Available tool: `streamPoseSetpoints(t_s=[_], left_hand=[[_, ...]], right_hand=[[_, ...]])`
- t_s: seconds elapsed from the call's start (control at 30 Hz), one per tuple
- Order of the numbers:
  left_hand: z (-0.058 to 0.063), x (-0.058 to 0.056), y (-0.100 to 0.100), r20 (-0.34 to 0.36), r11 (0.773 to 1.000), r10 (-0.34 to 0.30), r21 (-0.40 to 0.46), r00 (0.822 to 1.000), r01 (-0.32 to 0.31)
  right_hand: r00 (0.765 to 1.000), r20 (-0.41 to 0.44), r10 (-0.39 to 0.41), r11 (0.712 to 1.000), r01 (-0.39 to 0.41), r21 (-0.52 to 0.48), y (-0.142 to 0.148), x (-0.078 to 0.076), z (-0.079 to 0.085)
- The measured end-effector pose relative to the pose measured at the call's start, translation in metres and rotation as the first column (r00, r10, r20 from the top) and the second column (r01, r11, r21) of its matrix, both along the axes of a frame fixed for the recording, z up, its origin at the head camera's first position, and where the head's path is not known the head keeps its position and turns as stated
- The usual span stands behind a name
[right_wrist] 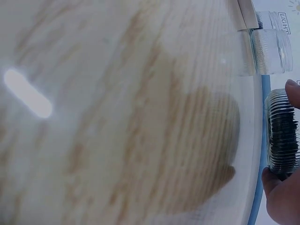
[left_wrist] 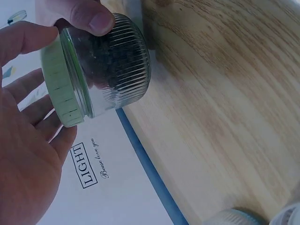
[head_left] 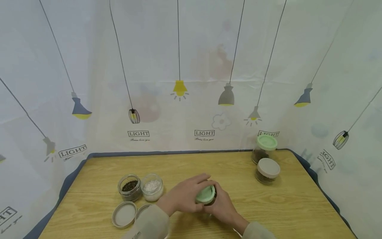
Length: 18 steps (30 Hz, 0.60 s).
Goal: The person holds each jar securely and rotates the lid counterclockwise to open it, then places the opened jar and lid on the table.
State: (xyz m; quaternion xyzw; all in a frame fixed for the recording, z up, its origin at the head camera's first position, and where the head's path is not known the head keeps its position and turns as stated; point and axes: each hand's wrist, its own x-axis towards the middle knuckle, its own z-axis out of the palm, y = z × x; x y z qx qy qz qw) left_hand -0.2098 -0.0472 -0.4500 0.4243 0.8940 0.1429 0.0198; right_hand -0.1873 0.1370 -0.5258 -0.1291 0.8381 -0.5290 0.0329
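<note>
Between both hands is a ribbed glass jar [left_wrist: 124, 65] with dark contents and a light green lid [head_left: 206, 194]. My left hand [head_left: 186, 195] grips the lid, thumb on one side and fingers round the other, as the left wrist view shows. My right hand [head_left: 223, 206] holds the glass body lower down. In the right wrist view the jar [right_wrist: 282, 133] sits between the right thumb and fingers, held just above the table. The lid is on the jar; how tightly cannot be told.
At left stand an open jar of dark grains [head_left: 130, 186] and an open jar of white grains [head_left: 152, 186]. Two lids lie before them, one [head_left: 124, 215] whole in view, the other partly behind my left sleeve. A green-lidded jar [head_left: 266, 142] and a beige-lidded jar [head_left: 268, 168] stand back right.
</note>
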Motion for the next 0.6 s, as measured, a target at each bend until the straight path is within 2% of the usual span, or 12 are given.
streamPoseSetpoints(t_s=[0.13,0.27,0.43,0.6], left_hand=[[0.000,0.000,0.003,0.024,0.999,0.031,-0.016,0.999,-0.030],[0.000,0.000,0.005,0.013,0.996,0.086,-0.016,0.996,-0.086],[-0.006,0.001,0.008,-0.044,0.987,0.163,0.004,0.986,-0.163],[-0.010,0.004,0.011,-0.131,0.976,0.215,0.001,0.968,-0.217]], right_hand=[[1.000,0.000,-0.015,1.000,0.015,0.000,0.001,0.000,0.001],[1.000,0.000,-0.030,1.000,0.030,-0.008,0.001,0.000,0.001],[0.999,0.012,-0.052,0.999,0.052,-0.006,0.002,-0.001,0.001],[0.999,0.015,-0.044,0.999,0.044,-0.001,0.004,-0.001,0.002]])
